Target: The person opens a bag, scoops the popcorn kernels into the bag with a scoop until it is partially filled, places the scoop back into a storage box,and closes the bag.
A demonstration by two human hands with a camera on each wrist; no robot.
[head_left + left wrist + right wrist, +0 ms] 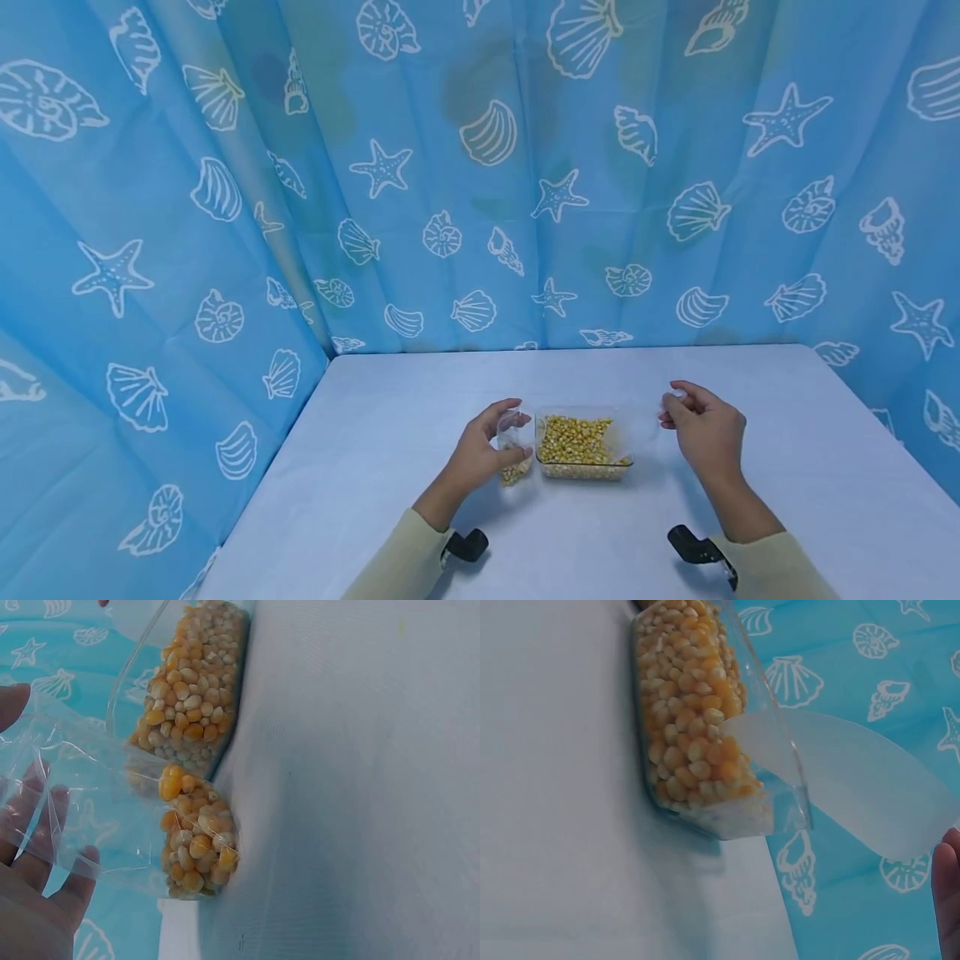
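A clear rectangular container [585,473] full of yellow corn kernels [573,437] stands on the table. At its left side, my left hand [476,446] holds a clear plastic bag [112,832] between thumb and fingers. Kernels [199,844] fill the bag's bottom, close beside the container's wall. My right hand [708,429], to the right of the container, pinches the end of a translucent white plastic scoop [855,780]. The scoop's broad other end dips among the kernels at the container's right side.
A white-covered table [420,379] carries all of this. Behind it and along the left hangs a blue curtain [450,192] with white shells and starfish. Black wrist mounts [468,546] stick out at both sleeves.
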